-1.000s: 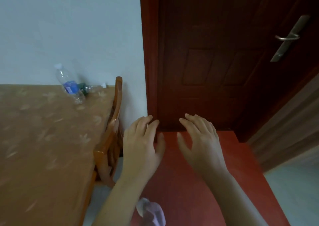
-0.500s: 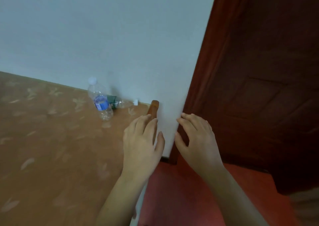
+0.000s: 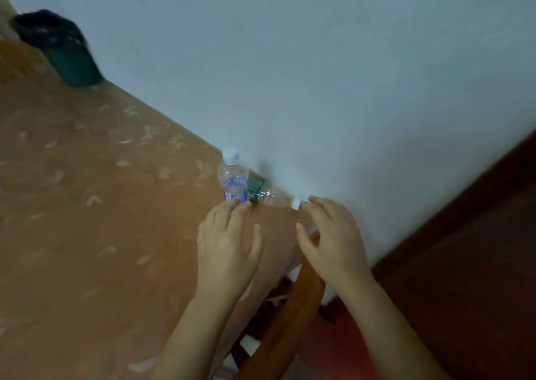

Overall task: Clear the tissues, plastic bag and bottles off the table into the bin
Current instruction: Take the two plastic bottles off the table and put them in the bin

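While both hands hover with nothing in them, the clearing looks well advanced but not finished, judging by how little is left on the table (image 3: 87, 234). Its patterned brown cloth shows no tissues and no plastic bag anywhere in view, so those seem to be dealt with already, though parts of the surface fall outside the frame. What remains is a pair of bottles at the table's corner by the wall, at about twelve o'clock from the hands. One clear bottle with a blue label (image 3: 233, 178) stands upright with its white cap on; a second bottle with a green label (image 3: 268, 194) lies on its side just behind it, cap pointing toward three o'clock. The left hand (image 3: 227, 243) has its fingers spread and its fingertips right at the foot of the standing bottle, possibly touching it; the blur makes that hard to settle. The right hand (image 3: 333, 234) is likewise spread, its fingertips just beside the lying bottle's cap. Neither hand has closed on anything. The bin (image 3: 65, 50), dark green with a black liner, stands on the table against the wall at about ten o'clock, well apart from the bottles. Both bottles still need picking up and carrying there.
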`<state>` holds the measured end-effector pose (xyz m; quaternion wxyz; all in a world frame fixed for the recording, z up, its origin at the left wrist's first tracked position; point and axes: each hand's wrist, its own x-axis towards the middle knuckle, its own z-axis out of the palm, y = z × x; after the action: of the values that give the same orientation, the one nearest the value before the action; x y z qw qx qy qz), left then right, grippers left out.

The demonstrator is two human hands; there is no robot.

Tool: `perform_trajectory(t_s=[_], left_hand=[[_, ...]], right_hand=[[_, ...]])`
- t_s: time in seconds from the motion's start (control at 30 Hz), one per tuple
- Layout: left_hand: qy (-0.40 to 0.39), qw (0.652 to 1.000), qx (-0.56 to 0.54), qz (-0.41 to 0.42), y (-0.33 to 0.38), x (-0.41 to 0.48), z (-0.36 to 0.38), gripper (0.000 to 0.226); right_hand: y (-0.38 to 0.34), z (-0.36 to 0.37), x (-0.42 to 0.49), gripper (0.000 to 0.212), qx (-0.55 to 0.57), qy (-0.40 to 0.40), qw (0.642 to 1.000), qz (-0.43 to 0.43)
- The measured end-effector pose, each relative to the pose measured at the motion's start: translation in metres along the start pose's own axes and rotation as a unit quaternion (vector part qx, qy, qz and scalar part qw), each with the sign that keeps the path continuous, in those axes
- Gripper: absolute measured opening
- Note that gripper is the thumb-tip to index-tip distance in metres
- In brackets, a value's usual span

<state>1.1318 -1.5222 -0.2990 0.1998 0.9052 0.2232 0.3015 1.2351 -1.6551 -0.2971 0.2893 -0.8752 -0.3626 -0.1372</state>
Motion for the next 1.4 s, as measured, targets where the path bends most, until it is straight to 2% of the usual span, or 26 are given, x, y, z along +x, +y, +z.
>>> perform_trajectory(t_s=[0.2, 0.33, 0.5, 0.73, 0.9, 1.2, 1.4], left_hand=[[0.050, 0.997, -0.010, -0.063, -0.014, 0.055, 0.026, 0.038], [0.063, 0.989, -0.015, -0.134, -0.023, 0.079, 0.043, 0.054], [0.089, 0.975, -0.034, -0.201, -0.026, 0.101, 0.059, 0.058], [0.080, 0.969, -0.049, -0.229, -0.035, 0.116, 0.072, 0.064], [0.071, 0.961, -0.093, -0.249, -0.040, 0.121, 0.076, 0.052], [0.067, 0.956, -0.136, -0.251, -0.043, 0.119, 0.087, 0.037], [0.080, 0.956, -0.141, -0.246, -0.049, 0.114, 0.091, 0.038]], right_hand=[[0.036, 0.039, 0.058, 0.036, 0.039, -0.067, 0.997, -0.018], [0.061, 0.069, 0.083, 0.035, 0.056, -0.121, 0.991, -0.029], [0.089, 0.099, 0.104, 0.034, 0.069, -0.177, 0.981, -0.047], [0.112, 0.134, 0.115, 0.038, 0.091, -0.260, 0.960, -0.042], [0.115, 0.154, 0.114, 0.047, 0.115, -0.310, 0.944, -0.008], [0.118, 0.172, 0.121, 0.055, 0.139, -0.353, 0.925, 0.004], [0.117, 0.181, 0.115, 0.065, 0.184, -0.363, 0.912, 0.060]])
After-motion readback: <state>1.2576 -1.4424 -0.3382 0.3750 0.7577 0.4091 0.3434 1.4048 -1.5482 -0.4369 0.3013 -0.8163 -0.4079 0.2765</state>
